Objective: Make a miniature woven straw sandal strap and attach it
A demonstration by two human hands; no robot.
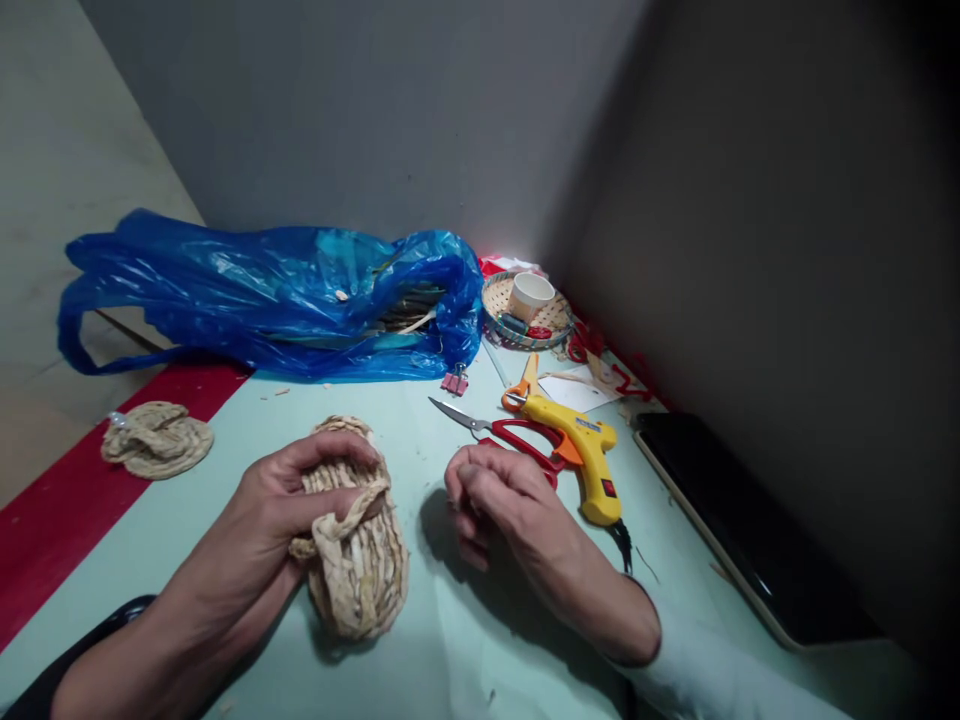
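My left hand (292, 500) is wrapped round a small woven sandal (367, 570) of braided straw-coloured cord, its thumb under the braided strap. The sandal is held above the pale green table, sole lengthwise. To its right, my right hand (495, 495) hovers with thumb and fingertips pinched together; whatever they may hold is too small or hidden. Just behind my right hand lie red-handled scissors (525, 437), blades pointing left. A yellow glue gun (592, 450) rests beside them. Another woven piece (161, 440) with a strap lies at the left.
A blue plastic bag (277, 290) stretches along the back. A round basket (491, 300) holds a white roll (532, 292). A pink binder clip (455, 380) lies near the bag. At the right is a black-screened device (750, 530); grey walls rise behind.
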